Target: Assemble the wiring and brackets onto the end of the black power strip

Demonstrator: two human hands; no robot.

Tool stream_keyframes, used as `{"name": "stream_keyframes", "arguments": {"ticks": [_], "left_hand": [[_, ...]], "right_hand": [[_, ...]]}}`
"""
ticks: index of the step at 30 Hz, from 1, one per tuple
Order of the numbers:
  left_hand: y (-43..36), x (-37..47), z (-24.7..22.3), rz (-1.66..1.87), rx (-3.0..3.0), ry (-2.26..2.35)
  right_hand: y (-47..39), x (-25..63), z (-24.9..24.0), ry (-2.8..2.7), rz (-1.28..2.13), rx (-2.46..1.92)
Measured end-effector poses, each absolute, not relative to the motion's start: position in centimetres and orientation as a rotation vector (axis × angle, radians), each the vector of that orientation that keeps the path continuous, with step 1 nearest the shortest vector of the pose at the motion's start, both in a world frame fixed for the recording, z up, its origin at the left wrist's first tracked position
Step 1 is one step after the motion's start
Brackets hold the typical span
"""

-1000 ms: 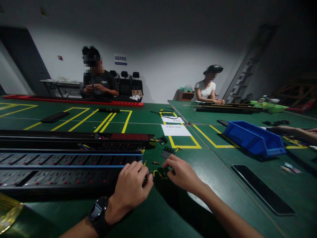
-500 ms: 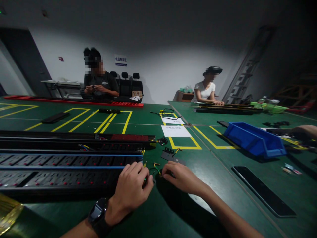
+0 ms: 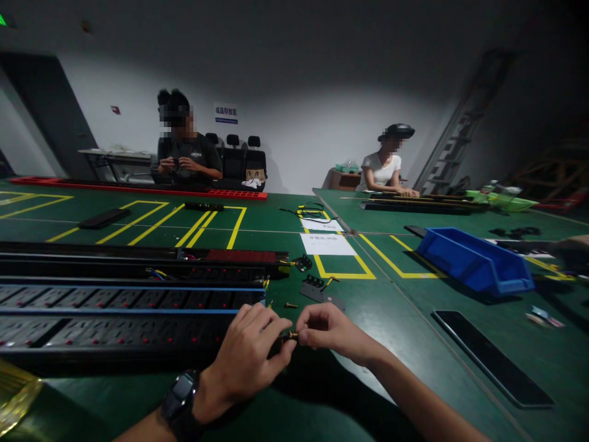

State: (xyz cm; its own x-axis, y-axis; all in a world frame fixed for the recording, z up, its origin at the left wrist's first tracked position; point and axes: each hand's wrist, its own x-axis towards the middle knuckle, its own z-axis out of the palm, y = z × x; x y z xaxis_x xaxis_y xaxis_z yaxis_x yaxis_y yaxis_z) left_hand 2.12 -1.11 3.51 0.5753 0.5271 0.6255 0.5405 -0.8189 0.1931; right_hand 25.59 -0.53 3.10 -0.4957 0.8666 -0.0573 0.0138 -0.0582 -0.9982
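Between the two hands, just above the near part of the green table, a small brass-coloured part is held at fingertip level. It is too small to tell exactly what it is; it looks like a short screw or terminal. The part sits at the near right end of the black power strips, probably so that it stays close to the open end of the nearest strip.

The left hand is curled, with thumb and forefinger closed together on the left end of the part. Its wrist carries a black watch, and the forearm enters from the lower left. The right hand faces it, fingers bent and pinching the right end of the same part; its forearm runs out to the lower right. The fingertips of both hands nearly meet, and this two-sided pinch appears suited to steadying so small a piece.

Just beyond the hands, a second loose brass piece lies on the table, and a flat black plate lies a little farther right. A white paper sheet lies farther off inside a yellow marked box. A blue bin stands to the far right, with a long black cover nearer on that side.

Two other people sit at the far edge of the tables, one at the left and one at the right, each busy with their own hands.
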Motion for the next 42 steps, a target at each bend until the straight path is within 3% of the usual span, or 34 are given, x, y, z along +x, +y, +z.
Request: {"name": "stream_keyframes", "arguments": {"ticks": [17, 34, 42], "left_hand": [[-1.2, 2.1, 3.8, -1.052, -2.983, -0.975], [1.6, 0.6, 7.1, -1.535, -2.968, -1.469], [4.1, -0.5, 5.8, -0.712, -2.694, -1.372]], "right_hand": [[-0.7, 24.5, 2.1, -1.336, 1.798, -0.774], [1.2, 24.8, 1.3, -1.026, 1.756, -0.969], [0.8, 24.4, 1.5, -1.131, 1.728, -0.974]]}}
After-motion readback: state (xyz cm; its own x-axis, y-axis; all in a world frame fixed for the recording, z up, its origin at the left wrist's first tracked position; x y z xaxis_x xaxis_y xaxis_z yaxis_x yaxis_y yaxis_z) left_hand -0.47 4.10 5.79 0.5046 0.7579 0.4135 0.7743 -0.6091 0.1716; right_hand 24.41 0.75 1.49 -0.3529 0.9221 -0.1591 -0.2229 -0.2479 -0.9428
